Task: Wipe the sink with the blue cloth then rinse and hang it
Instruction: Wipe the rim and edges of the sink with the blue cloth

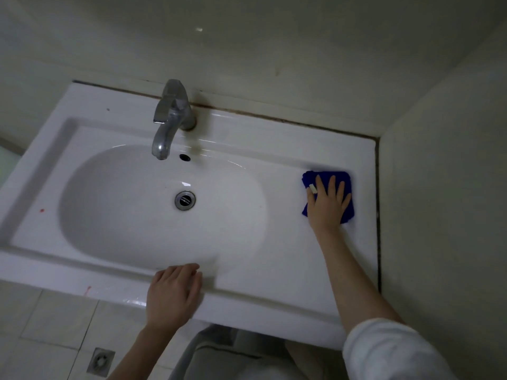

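Head view, looking down: nearest, the person's left hand (174, 290) lies on the front rim of the white ceramic sink (274, 270), fingers relaxed and gripping nothing. It looks like a brace to steady the lean while the other arm reaches. Further in, on the flat shelf right of the oval bowl, the right hand (327, 207) lies palm-down, fingers spread and straight, pressing on the folded deep-blue cloth (329, 175) rather than clutching it. Flat pressure like that suits wiping a level surface. That cloth is a thick, soft-looking square pad, vivid against the white, with a small white tag (312, 188) showing by the thumb, close to the side wall. Beyond, the round steel drain (185, 200) sits mid-bowl, and the chrome faucet (171, 119) at the back runs no water.
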